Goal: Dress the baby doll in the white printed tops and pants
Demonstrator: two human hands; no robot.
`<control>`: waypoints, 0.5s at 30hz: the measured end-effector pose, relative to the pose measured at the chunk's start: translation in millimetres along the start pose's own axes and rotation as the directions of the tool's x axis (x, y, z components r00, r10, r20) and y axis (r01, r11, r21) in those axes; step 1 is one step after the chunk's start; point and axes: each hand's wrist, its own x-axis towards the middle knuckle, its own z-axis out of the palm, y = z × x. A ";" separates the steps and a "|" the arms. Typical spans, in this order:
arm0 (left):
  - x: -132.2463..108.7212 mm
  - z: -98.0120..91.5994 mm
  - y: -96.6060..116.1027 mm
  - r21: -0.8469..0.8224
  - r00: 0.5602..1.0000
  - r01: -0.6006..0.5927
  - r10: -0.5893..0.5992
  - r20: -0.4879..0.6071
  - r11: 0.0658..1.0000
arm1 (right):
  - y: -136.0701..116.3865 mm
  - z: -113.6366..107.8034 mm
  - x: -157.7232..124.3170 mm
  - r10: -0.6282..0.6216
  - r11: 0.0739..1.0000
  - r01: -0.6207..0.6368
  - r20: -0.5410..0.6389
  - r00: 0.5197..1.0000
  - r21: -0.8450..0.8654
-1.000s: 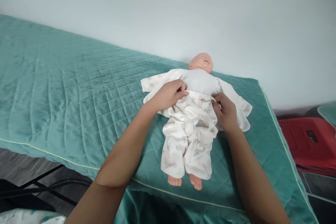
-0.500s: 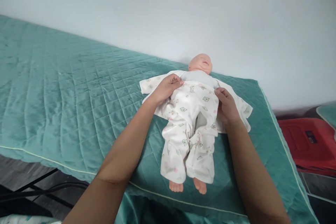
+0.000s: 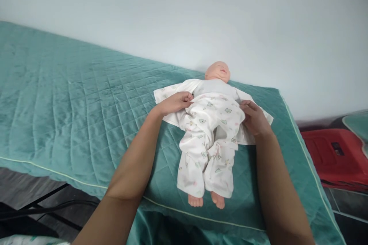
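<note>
A baby doll [image 3: 217, 72] lies on its back, head toward the wall, bare feet toward me. White printed trousers [image 3: 211, 118] cover its legs and reach up over its belly. Beneath it a white printed top [image 3: 172, 89] is spread, sleeves out to both sides; the chest looks pale grey. My left hand [image 3: 178, 102] is closed with its fingertips at the waist edge of the trousers, on the left. On the right side my right hand [image 3: 254, 116] pinches the trousers' edge near the hip, thumb partly hidden.
The doll rests on a green quilted cover [image 3: 86, 115] along a pale wall [image 3: 184, 15]. A red plastic stool [image 3: 336, 157] stands beyond the right edge. Dark metal legs [image 3: 43, 199] show below at the lower left.
Both hands have moved apart and slightly down. The trousers' waist is spread wider and sits a little lower on the chest. The view has shifted slightly.
</note>
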 end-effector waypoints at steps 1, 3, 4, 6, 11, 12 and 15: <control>0.0 -1.1 0.0 0.001 1.000 -0.001 0.001 0.013 1.000 | -0.6 -1.4 -2.1 0.020 0.999 -0.018 0.040 0.999 -0.044; -0.1 -2.5 0.6 0.015 0.999 -0.004 0.004 0.032 1.000 | -1.4 -2.7 -5.7 0.042 0.989 -0.025 0.119 0.992 -0.147; -0.2 -2.8 1.0 0.026 0.999 -0.006 0.005 0.041 1.000 | -1.6 -2.6 -6.9 0.039 0.981 -0.011 0.143 0.989 -0.192; -0.4 -2.4 2.0 0.057 0.998 -0.015 0.012 0.055 0.998 | -1.5 -0.6 -7.7 0.006 0.958 0.033 0.135 0.991 -0.286; 0.4 1.4 3.1 0.191 0.997 -0.052 0.039 0.069 0.980 | 1.3 9.5 -3.1 -0.104 0.777 0.052 -0.047 0.993 -0.627; 0.5 2.1 3.3 0.207 0.996 -0.057 0.043 0.075 0.977 | 1.8 11.1 -2.0 -0.113 0.755 0.037 -0.075 0.991 -0.655; 0.5 3.7 4.8 0.223 0.995 -0.059 0.039 0.092 0.973 | 1.4 13.6 -0.4 -0.095 0.730 0.010 -0.087 0.992 -0.683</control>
